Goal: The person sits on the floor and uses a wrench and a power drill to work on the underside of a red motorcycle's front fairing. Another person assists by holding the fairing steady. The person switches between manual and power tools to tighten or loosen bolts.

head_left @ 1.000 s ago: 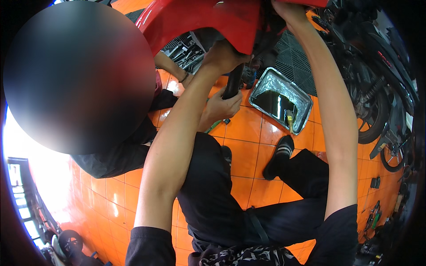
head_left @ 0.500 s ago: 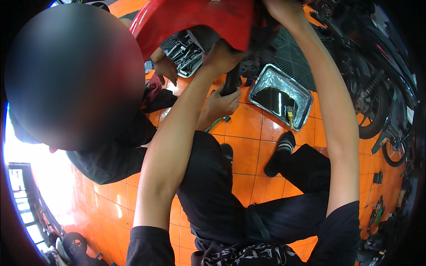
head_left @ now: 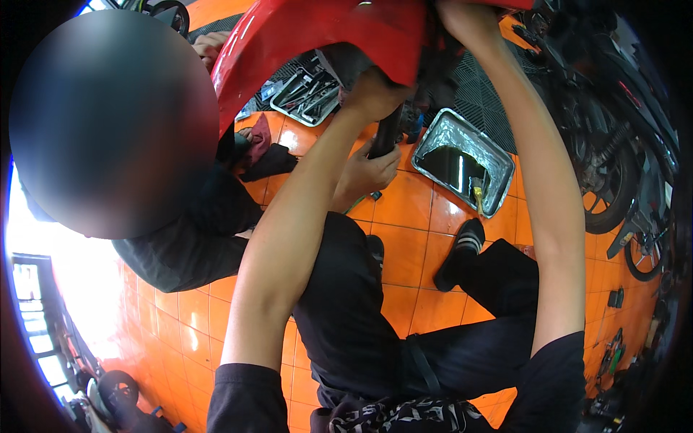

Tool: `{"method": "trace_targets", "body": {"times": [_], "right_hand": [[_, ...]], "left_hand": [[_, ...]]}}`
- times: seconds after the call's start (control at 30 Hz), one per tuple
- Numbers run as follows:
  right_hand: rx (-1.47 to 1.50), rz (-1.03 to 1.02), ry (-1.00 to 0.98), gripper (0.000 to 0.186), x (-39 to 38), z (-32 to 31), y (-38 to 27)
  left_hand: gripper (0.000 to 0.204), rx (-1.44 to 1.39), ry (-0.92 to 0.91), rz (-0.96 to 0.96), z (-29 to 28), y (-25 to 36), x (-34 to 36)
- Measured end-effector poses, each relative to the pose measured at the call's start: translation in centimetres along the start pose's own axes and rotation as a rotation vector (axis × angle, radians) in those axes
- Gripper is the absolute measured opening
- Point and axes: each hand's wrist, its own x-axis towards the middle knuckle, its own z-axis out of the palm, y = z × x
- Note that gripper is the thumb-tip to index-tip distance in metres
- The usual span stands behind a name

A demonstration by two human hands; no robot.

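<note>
Under one red body panel (head_left: 325,36), the left hand (head_left: 372,94) grips its edge, the right hand's (head_left: 469,22) grip cannot be told, above one foil-lined tray (head_left: 462,162) and one co-worker's hand (head_left: 368,173).

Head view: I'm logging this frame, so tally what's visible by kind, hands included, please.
Red body panel: 1
Foil-lined tray: 1
Tool tray: 1
Dark rag: 1
Black shoes: 2
Wearer's hands, left hand and right hand: 2
Co-worker's hand: 1
Total: 9
</note>
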Motion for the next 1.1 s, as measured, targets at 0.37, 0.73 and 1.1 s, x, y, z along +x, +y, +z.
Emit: {"method": "trace_targets", "body": {"times": [0.37,0.73,1.1], "right_hand": [[-0.064,0.175,-0.159,0.027,0.0,1.9,1.5],[0.023,0.099,-0.032,0.026,0.1,0.2,-0.4],[0.021,-0.018,0.029,0.025,0.5,-1.6,-1.1]], "left_hand": [[0.039,-0.059,0.071,0.048,1.7,-0.6,0.6],[0.032,-0.227,0.046,-0.043,0.7,-0.1,-0.1],[0.029,-0.231,0.074,0.043,0.9,-0.2,-0.2]]}}
